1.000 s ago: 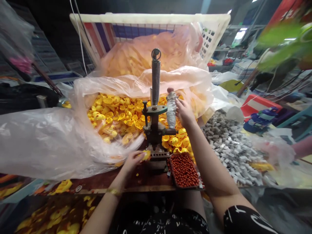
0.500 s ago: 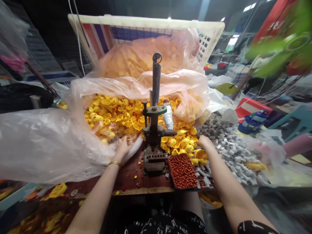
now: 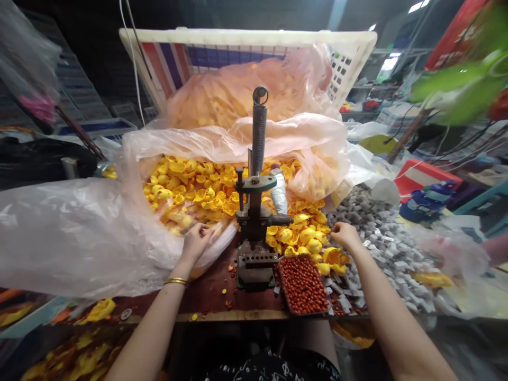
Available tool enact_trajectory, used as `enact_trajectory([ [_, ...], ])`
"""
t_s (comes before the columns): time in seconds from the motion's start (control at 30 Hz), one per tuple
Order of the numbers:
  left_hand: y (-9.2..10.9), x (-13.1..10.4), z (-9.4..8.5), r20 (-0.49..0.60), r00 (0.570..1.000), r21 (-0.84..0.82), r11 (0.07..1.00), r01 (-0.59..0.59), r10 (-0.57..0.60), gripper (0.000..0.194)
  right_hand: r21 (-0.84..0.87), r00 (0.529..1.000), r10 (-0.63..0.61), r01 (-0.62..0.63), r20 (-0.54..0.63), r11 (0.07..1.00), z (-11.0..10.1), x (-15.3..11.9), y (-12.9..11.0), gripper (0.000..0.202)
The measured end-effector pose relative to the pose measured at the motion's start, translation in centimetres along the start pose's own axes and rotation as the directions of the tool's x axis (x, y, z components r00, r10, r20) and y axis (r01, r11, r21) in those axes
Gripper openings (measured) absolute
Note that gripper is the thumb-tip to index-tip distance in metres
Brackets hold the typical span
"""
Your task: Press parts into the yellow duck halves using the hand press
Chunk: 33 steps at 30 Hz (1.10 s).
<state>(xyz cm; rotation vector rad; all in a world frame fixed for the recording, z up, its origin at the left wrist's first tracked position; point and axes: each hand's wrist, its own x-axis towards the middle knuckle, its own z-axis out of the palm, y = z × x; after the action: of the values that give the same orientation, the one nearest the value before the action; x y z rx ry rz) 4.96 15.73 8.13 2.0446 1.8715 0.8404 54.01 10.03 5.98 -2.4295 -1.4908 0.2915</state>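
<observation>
My left hand [image 3: 197, 241] is at the near edge of the clear plastic bag [image 3: 95, 233], fingers curled together on its film; what they pinch is too small to name. My right hand [image 3: 344, 234] has its fingers bent inward between the yellow shells [image 3: 307, 238] and a pile of small grey pieces [image 3: 373, 233]; anything in it is hidden. Between the hands stands a metal hand press [image 3: 256, 227] with a spring on top and a wrapped lever [image 3: 279, 193]. A tray of small red-brown beads [image 3: 304, 286] sits just right of its base.
Behind the press, a white crate [image 3: 246, 37] leans over a bag of yellow parts [image 3: 230, 95]. A green fan [image 3: 456, 90] is at the upper right. A blue object [image 3: 426, 201] lies by a red box [image 3: 420, 177]. The table's front edge [image 3: 222, 316] is close to my body.
My left hand has shifted slightly left and its fingers are raised from the bag's edge. My right hand has drawn a little right, away from the yellow shells. The view has shifted slightly.
</observation>
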Motion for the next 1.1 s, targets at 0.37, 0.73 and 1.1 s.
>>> enact_trajectory([
  [0.37,-3.1,-1.2,-2.7,0.195,0.978,0.467,0.869,-0.164,0.08,0.056,0.296,0.977,0.055,0.009,-0.208,0.955,-2.3,-4.4,0.8,0.027],
  [0.73,-4.1,5.8,-7.2,0.03,0.926,0.488,0.803,-0.343,0.377,0.041,0.441,0.933,0.149,0.012,-0.326,0.897,-4.2,-8.7,2.6,0.042],
  [1.1,-7.3,8.3,-8.8,0.09,0.938,0.587,0.743,-0.322,0.335,0.03,0.457,0.931,0.215,-0.06,-0.295,0.887,-4.2,-10.5,4.9,0.043],
])
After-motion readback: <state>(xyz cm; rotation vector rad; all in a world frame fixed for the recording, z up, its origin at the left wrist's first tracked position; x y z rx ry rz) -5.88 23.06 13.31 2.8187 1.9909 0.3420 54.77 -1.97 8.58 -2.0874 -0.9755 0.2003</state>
